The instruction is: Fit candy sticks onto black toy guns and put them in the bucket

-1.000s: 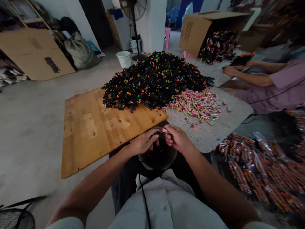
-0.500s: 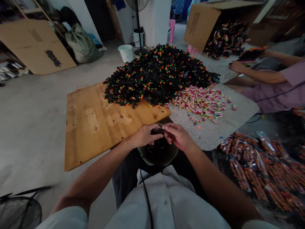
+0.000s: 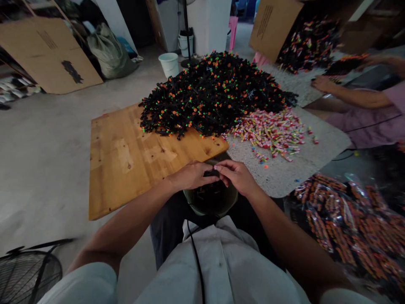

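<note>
Over a dark bucket (image 3: 236, 198) between my knees, my two hands meet almost fingertip to fingertip. My left hand (image 3: 193, 175) is closed, its thumb and fingers pinched around something mostly hidden and dark. The thumb and forefinger of my right hand (image 3: 236, 173) pinch a small pink piece (image 3: 215, 167), up against the left fingertips. Beyond them a large heap of black plastic pieces (image 3: 205, 93) with orange and green tips covers the back of the wooden board (image 3: 117, 169). Right of it lies a pile of small pink-and-yellow wrapped tubes (image 3: 268, 131).
The pink pile rests on a speckled grey tabletop (image 3: 278, 181). Clear bags of orange-and-black items (image 3: 351, 228) lie at the lower right. Another person's hand (image 3: 324, 84) works at the far right beside a tipped cardboard box (image 3: 272, 29). A fan (image 3: 30, 274) stands lower left.
The view has shifted slightly, so the table sits a little higher and further right. My hands stay together over the bucket, still pinching; the dark piece between them shows less.
</note>
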The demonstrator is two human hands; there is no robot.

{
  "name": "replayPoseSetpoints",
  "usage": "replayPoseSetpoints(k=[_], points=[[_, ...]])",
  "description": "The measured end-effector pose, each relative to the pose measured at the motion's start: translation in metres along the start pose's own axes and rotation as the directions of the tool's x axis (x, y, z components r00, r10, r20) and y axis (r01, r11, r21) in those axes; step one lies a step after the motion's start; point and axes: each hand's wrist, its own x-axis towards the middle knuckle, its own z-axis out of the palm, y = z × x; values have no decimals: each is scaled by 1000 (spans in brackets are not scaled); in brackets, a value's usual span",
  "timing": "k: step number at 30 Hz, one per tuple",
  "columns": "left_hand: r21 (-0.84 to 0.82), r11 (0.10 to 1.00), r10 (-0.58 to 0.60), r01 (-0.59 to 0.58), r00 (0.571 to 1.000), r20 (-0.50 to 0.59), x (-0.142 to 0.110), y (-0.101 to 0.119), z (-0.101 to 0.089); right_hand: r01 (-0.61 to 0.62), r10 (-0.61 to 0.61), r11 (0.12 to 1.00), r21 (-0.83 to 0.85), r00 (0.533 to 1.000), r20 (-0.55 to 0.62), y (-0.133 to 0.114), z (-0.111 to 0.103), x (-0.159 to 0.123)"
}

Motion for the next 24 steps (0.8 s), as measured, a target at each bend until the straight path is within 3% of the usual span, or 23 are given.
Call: replayPoseSetpoints(k=[10, 15, 19, 24], points=[[-51, 998, 24, -23, 1000, 18, 2, 3, -3, 55, -55, 988, -144, 998, 8, -4, -5, -2], [-101, 995, 32, -24, 996, 80, 2, 2, -5, 57, -43, 983, -172, 996, 81, -3, -11, -1], [-99, 995, 35, -24, 994, 107, 3, 6, -6, -53, 43, 996, 74, 989, 138, 7, -11, 2], [-9, 999, 52, -52, 997, 53, 2, 16, -6, -188, 142, 897, 399, 979, 144, 10, 0, -1]])
